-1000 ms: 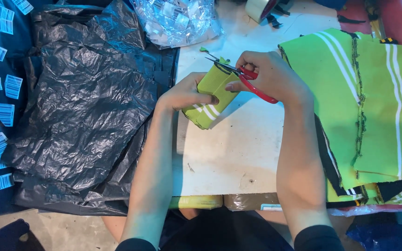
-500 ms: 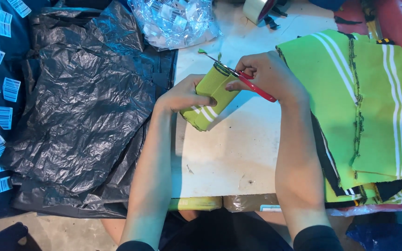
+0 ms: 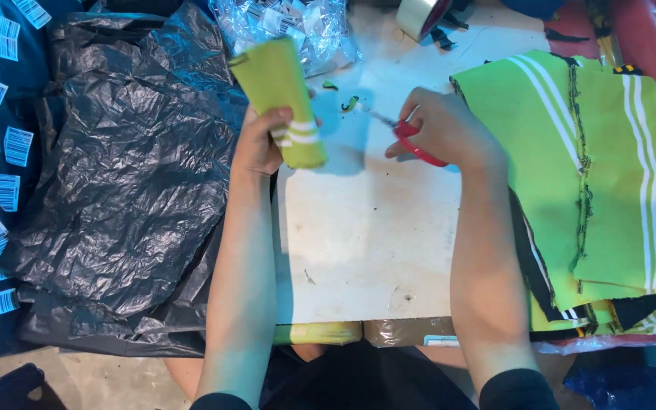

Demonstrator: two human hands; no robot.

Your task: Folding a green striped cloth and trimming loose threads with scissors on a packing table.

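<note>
Your left hand grips folded lime-green fabric piece, raised over black plastic bag edge. Your right hand closed around red-handled scissors, low over white table, beside green fabric stack.

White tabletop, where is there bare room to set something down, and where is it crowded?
The widest bare patch of the white tabletop lies between the two forearms, from the hands down to the near edge. Crowded: the stack of green striped fabric on the right, the black plastic sheet on the left, the clear bag of tags and tape roll at the far edge.
</note>
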